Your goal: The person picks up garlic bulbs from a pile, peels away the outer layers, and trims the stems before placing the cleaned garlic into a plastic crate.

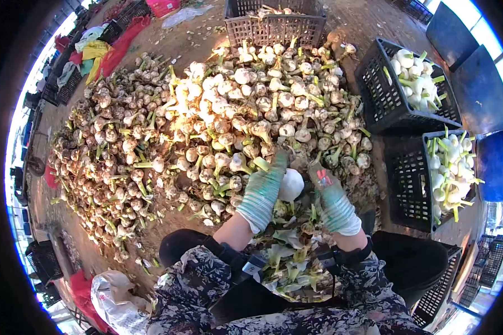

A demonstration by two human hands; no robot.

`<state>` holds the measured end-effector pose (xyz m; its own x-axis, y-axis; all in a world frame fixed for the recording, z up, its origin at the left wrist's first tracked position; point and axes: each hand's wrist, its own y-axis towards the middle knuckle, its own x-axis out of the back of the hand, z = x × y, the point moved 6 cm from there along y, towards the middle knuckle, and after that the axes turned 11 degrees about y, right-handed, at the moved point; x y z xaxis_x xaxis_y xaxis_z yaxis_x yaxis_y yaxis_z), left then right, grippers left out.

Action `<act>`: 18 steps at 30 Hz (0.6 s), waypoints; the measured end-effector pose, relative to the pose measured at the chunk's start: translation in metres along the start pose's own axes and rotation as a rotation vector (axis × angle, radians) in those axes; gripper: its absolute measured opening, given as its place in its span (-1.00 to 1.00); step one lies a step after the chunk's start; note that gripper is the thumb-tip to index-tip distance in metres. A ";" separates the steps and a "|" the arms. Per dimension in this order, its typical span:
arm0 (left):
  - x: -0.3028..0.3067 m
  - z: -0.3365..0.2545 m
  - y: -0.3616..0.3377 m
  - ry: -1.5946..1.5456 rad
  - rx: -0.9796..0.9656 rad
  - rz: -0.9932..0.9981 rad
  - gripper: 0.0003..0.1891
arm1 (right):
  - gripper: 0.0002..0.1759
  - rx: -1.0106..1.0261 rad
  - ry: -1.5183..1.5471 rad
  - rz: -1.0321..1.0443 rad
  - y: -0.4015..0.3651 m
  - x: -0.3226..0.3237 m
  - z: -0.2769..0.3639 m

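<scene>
White garlic bulb (291,185) in left hand (265,188), above leaf scraps (288,262). Left fingers closed on bulb. Right hand (335,202) just beside; can't tell how open fingers are, or what they hold. Big dirty garlic pile (218,120) ahead. Near crate (409,188), far crate (377,92) at right.

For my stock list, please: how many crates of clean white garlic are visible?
2: the upper crate at the right and the lower crate below it in the picture. Others may be hidden.

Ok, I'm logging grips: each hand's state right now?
Left hand: closed, holding a white garlic bulb.
Right hand: can't tell whether it's closed on something.
</scene>
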<state>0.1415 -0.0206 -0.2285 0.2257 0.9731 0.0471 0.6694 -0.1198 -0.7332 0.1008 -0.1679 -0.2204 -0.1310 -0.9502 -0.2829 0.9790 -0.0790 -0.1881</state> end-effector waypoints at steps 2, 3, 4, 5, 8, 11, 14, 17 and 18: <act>-0.002 -0.010 -0.009 -0.104 -0.151 0.016 -0.40 | -0.48 0.004 -0.150 0.011 0.001 -0.016 0.011; -0.004 -0.016 -0.016 -0.152 -0.160 0.009 -0.43 | -0.46 -0.060 -0.115 -0.056 0.002 -0.017 0.004; -0.003 -0.017 -0.018 -0.154 -0.160 0.011 -0.43 | -0.44 -0.121 -0.079 -0.122 0.001 -0.016 -0.004; -0.003 -0.018 -0.020 -0.129 -0.174 0.021 -0.45 | -0.51 -0.042 -0.099 -0.058 0.003 -0.021 -0.003; 0.006 -0.015 -0.013 -0.032 -0.200 0.055 -0.46 | -0.53 -0.037 -0.446 0.037 0.003 -0.026 0.002; 0.015 -0.009 -0.004 -0.093 -0.120 -0.008 -0.45 | -0.54 -0.073 -0.217 0.070 -0.006 -0.036 0.019; 0.014 0.001 0.008 -0.390 -0.052 0.096 -0.39 | -0.54 -0.247 0.332 -0.056 -0.013 -0.021 0.000; 0.021 0.004 0.007 -0.194 -0.068 0.013 -0.41 | -0.54 -0.196 0.216 -0.138 -0.018 -0.017 0.002; 0.019 -0.003 -0.002 -0.275 -0.157 0.052 -0.44 | -0.54 -0.196 0.215 -0.136 -0.022 -0.023 0.012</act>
<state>0.1460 -0.0026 -0.2241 0.0767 0.9791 -0.1881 0.7676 -0.1784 -0.6155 0.0845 -0.1481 -0.1987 -0.3095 -0.8477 -0.4307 0.9040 -0.1218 -0.4099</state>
